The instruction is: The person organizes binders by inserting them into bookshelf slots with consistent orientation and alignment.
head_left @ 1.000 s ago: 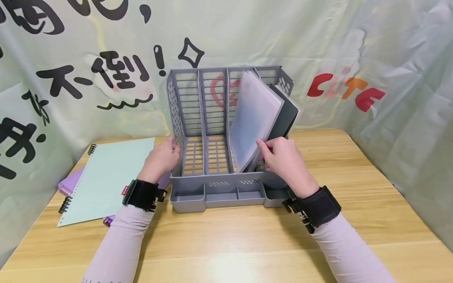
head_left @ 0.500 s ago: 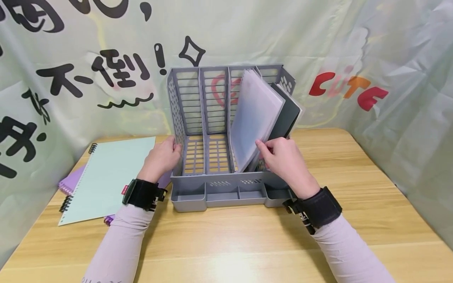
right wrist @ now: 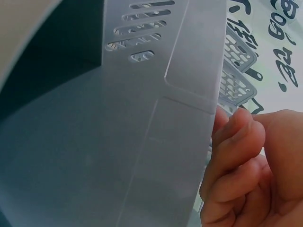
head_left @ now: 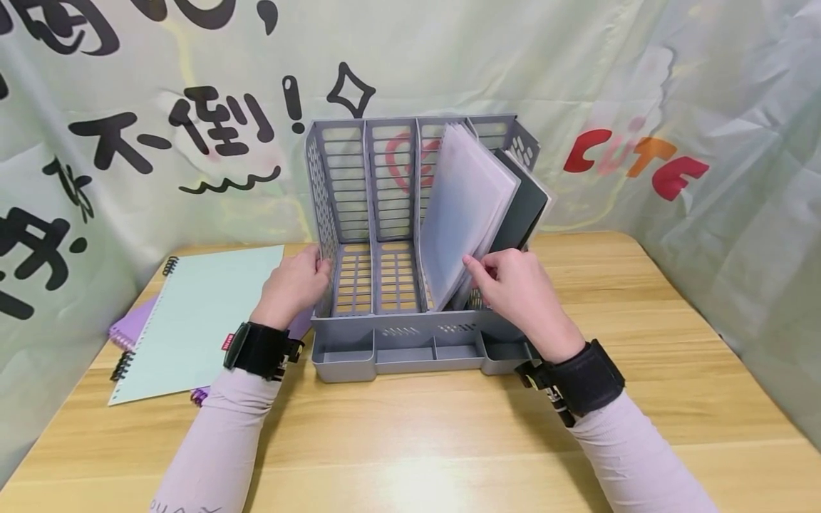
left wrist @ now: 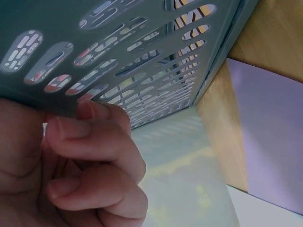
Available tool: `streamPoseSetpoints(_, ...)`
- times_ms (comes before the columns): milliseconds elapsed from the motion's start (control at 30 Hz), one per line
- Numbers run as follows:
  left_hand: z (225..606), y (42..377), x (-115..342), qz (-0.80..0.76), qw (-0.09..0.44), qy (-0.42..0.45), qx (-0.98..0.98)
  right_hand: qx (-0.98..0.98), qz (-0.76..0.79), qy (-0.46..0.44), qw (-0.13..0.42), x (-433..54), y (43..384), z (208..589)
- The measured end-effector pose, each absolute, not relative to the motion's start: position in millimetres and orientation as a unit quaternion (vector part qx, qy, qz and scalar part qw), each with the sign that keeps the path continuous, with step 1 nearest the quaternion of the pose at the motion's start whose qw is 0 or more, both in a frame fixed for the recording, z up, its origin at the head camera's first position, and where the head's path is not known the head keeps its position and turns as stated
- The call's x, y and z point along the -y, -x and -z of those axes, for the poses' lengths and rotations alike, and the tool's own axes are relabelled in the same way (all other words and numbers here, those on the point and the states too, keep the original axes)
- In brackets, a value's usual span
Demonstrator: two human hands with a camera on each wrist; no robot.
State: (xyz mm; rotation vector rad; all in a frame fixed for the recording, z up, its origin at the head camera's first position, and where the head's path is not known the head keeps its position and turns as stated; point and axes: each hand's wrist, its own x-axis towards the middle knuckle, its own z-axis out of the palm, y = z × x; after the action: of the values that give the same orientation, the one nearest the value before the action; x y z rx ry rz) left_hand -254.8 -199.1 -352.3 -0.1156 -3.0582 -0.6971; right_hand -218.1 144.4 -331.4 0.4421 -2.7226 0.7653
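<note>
A grey desktop file organizer with upright compartments stands mid-table in the head view. My left hand grips the front edge of its perforated left side wall; the left wrist view shows the curled fingers at that edge. In the right-hand part of the organizer lean a translucent-covered notebook and, behind it, a dark-covered book. The thumb and index finger of my right hand pinch the notebook's front edge. Seen from the right wrist, that hand is curled behind the organizer's front panel, which hides the pinch.
On the wooden table, left of the organizer, lies a pale green spiral notebook on top of purple notebooks. Small trays run along the organizer's front. A printed fabric backdrop hangs behind the table.
</note>
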Motion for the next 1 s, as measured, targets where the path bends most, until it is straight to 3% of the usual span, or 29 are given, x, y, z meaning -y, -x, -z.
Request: streamPoseSetpoints(1000,327,239,210,0.217,0.019,0.039,0.975,0.937,-0.273,-0.185,0.117,-123,198,320)
